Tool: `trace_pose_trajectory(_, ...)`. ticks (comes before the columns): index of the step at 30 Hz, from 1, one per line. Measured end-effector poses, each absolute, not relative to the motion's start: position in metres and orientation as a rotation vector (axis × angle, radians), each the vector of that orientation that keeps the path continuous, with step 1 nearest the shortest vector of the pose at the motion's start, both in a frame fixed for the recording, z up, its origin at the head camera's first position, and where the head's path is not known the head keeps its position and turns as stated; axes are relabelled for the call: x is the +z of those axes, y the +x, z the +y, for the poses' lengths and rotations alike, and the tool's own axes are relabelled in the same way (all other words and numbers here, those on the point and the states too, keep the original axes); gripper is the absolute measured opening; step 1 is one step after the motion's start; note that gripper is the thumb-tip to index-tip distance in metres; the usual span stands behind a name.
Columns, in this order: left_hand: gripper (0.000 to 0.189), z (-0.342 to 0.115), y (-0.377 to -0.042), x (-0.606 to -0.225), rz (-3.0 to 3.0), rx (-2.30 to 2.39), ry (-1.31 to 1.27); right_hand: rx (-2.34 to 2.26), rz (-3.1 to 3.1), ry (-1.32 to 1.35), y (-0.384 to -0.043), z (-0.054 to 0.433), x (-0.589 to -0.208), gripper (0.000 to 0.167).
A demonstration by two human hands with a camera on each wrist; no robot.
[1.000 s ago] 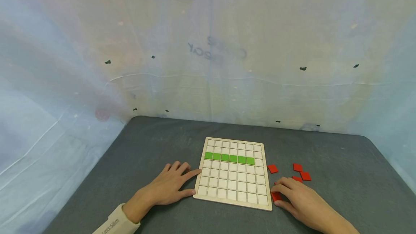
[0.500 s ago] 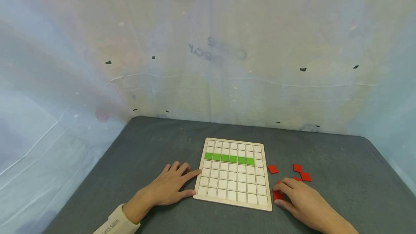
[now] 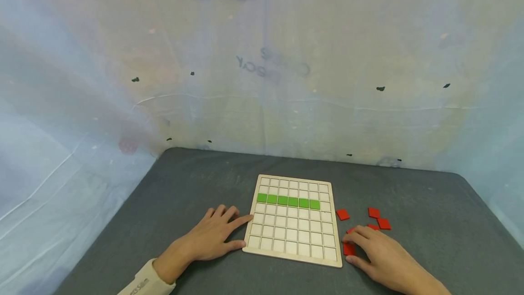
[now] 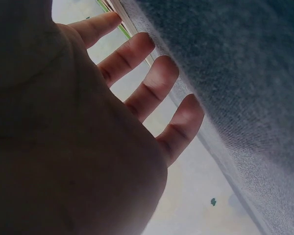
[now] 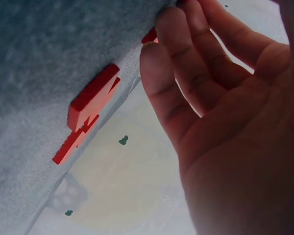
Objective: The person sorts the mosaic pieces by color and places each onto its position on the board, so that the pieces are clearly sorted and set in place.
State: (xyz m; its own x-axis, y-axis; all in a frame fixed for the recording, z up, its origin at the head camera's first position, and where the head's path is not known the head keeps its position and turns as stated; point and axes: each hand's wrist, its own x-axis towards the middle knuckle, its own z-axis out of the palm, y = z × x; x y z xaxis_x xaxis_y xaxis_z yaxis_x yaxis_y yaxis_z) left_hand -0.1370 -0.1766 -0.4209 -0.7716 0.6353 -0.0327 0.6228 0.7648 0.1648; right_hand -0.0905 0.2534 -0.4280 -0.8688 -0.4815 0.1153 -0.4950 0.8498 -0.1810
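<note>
Left fingers (image 3: 240,221) spread, touching wooden board (image 3: 280,232) | right fingers (image 3: 355,239) bent over red tile (image 3: 349,250), pinch unclear

Our left hand (image 3: 210,239) shows its back, fingers apart, index and thumb extended. Our right hand (image 3: 384,257) arches, fingers curved, thumb apart from the fingertips.

Board (image 3: 292,261): pale wood (matt); tabletop (image 3: 204,167): grey cloth.
</note>
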Motion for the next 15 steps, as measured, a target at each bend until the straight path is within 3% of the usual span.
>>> trace_pose_trajectory(15,0.060,-0.1770,-0.1363,-0.4219,2.881,0.222,1.034,0.345,-2.909,0.811,-0.0905,0.2544,-0.4302,0.028)
